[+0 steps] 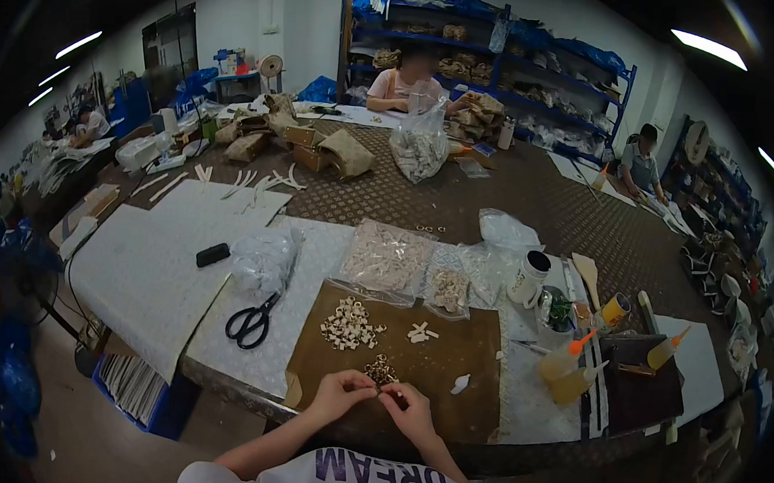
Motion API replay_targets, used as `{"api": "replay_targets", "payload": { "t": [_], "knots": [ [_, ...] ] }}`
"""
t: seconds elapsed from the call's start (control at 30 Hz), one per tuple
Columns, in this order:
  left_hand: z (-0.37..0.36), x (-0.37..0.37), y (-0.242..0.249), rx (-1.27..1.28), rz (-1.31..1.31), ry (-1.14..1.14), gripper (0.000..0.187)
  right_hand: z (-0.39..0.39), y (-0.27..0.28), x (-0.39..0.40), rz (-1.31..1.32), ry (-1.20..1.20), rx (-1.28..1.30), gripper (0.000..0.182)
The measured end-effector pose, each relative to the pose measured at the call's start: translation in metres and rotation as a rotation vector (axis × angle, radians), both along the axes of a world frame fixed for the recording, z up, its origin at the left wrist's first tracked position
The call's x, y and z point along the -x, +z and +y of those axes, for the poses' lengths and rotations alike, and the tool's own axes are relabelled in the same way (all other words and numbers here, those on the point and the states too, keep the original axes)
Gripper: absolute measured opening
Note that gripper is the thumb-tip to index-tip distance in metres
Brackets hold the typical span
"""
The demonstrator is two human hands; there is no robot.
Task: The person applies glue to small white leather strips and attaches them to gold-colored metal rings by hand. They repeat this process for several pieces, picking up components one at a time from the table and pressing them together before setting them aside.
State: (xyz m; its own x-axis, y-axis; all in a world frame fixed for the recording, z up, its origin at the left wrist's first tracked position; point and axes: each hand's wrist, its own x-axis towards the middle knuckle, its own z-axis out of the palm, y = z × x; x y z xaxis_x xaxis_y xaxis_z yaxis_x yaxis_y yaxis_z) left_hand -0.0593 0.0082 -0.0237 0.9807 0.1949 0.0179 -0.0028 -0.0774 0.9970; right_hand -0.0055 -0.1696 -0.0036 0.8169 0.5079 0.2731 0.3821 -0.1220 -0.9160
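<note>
Both hands, left (338, 392) and right (406, 411), meet at the near edge of the brown mat (449, 385). Their fingers pinch a tiny piece (383, 387) beside the dark pile (382, 369). It looks like joining work, which needs steady fingers.

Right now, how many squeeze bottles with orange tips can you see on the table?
3. Two yellowish bottles lie side by side, right of the brown mat. A third bottle lies farther right, on a dark board. Others may be hidden in the clutter.
</note>
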Motion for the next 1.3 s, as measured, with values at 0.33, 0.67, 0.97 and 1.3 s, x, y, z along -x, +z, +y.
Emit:
{"api": "replay_targets", "payload": {
  "t": [0.33,0.67,0.97,1.3],
  "knots": [
    [0.014,0.004,0.018,0.114,0.088,-0.206,0.017,0.009,-0.012,0.021,0.243,0.023,0.005,0.013],
    [0.023,0.009,0.009,-0.069,-0.119,-0.003,0.012,0.043,-0.041,0.02,0.285,-0.021,-0.075,0.013],
    [0.049,0.018,0.012,0.663,0.407,-0.055,0.014,0.058,-0.013,0.027,0.181,0.066,-0.053,0.014],
    [0.017,0.019,0.006,-0.227,-0.12,0.133,0.013,0.051,-0.023,0.021,0.174,0.024,0.01,0.012]
  ]
}}
